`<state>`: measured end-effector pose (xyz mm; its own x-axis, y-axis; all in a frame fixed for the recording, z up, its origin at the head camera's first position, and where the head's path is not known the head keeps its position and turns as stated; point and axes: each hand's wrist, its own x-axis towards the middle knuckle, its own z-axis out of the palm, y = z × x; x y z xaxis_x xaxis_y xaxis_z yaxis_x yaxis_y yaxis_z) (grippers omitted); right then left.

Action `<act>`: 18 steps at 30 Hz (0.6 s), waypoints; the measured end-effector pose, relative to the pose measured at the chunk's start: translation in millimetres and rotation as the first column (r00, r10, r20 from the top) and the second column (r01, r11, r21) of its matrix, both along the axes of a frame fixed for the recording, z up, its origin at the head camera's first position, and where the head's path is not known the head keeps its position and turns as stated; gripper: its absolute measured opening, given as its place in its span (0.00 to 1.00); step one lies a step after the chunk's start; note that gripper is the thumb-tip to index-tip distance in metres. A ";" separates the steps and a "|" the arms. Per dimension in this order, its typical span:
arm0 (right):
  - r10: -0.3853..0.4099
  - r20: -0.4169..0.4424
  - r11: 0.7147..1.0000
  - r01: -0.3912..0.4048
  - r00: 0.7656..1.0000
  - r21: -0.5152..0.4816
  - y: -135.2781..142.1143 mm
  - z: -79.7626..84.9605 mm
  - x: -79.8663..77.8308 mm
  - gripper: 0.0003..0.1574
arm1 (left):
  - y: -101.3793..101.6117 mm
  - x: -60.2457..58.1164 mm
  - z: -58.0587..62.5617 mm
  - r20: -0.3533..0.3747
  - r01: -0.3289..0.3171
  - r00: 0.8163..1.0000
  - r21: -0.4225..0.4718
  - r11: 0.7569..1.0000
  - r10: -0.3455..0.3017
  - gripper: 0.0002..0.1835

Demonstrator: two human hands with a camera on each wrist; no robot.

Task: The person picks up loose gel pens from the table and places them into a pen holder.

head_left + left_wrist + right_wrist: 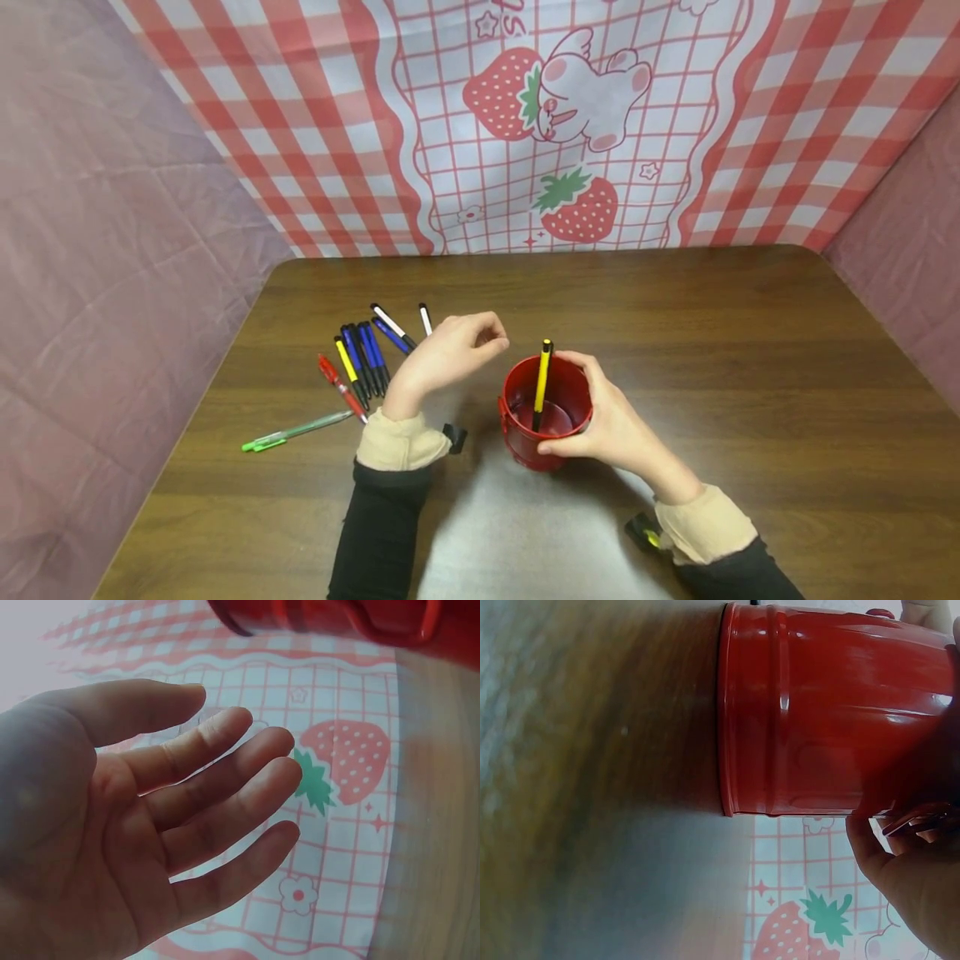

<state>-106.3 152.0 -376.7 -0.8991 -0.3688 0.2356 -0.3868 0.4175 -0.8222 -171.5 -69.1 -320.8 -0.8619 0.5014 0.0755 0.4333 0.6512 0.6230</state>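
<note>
A small red metal bucket (527,452) stands upright on the table, with one yellow-and-black pen (542,379) leaning inside it. My right hand (618,421) grips the bucket at its right side, the thumb across the near rim and the fingers round the far side. In the right wrist view the bucket's wall (840,712) fills much of the picture. My left hand (450,350) hovers left of the bucket, near the rim, holding nothing. Its fingers (217,754) are loosely bent and spread in the left wrist view.
Left of my left hand lie several blue pens (367,354), a yellow pen (347,364), a white pen (389,321), a red pen (341,387) and a green pen (300,430). Another white pen (425,318) lies partly behind that hand. A strawberry-print cloth (480,200) hangs behind the wooden table (750,358).
</note>
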 end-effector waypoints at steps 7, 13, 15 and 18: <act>0.006 -0.023 1.000 -0.007 1.000 -0.006 5.7 -14.9 -5.8 0.62 | -6.8 -8.9 -7.5 -0.040 -0.101 0.994 0.007 0.995 0.101 0.07; 0.007 -0.029 1.000 -0.007 1.000 0.002 5.8 -15.4 -6.4 0.62 | -12.5 -24.4 -23.0 -0.187 -0.276 0.946 -0.033 0.961 0.265 0.08; 0.006 -0.031 1.000 -0.006 1.000 0.004 6.0 -15.7 -6.6 0.62 | -15.4 -28.1 -28.4 -0.197 -0.311 0.935 -0.052 0.949 0.296 0.09; 0.010 -0.028 1.000 -0.010 1.000 0.002 6.3 -16.1 -7.0 0.62 | -19.8 -33.8 -35.7 -0.200 -0.349 0.924 -0.099 0.932 0.325 0.09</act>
